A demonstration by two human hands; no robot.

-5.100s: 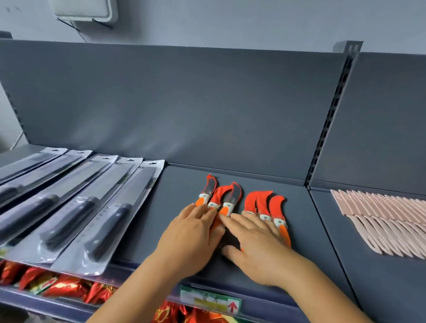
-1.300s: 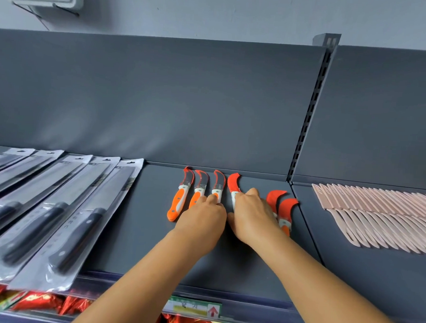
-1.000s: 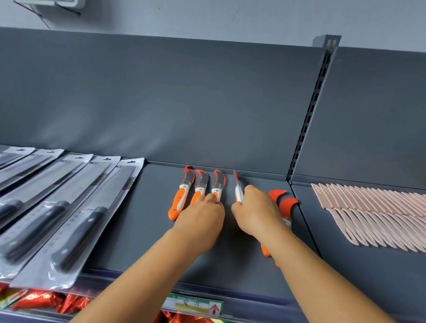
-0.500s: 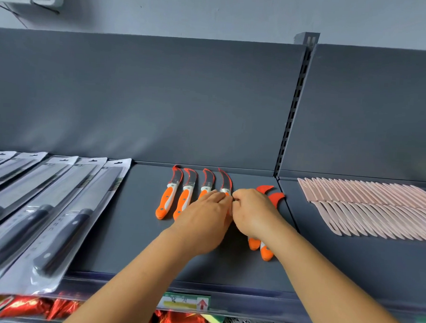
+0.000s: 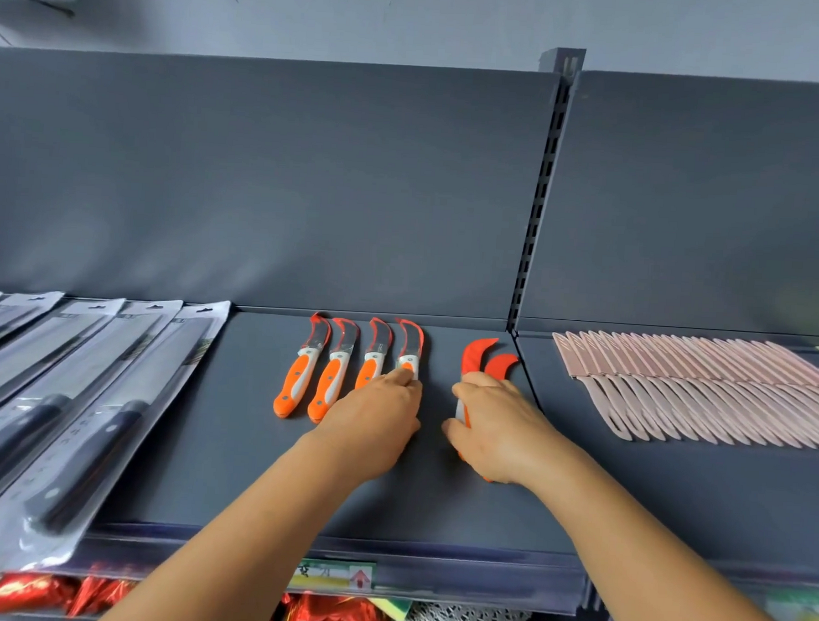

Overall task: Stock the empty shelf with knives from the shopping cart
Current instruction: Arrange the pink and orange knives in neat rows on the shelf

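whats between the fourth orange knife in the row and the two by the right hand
Nothing: in the head view, only bare grey shelf separates the fourth knife from the two knives the right hand holds.

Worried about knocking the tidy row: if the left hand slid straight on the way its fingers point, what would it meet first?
The left hand already touches the fourth orange knife; going on, it would push that knife toward the shelf's back panel.

Single head-worn wide-angle view, close above a grey shelf, facing forward and slightly down, edges perhaps lens-curved
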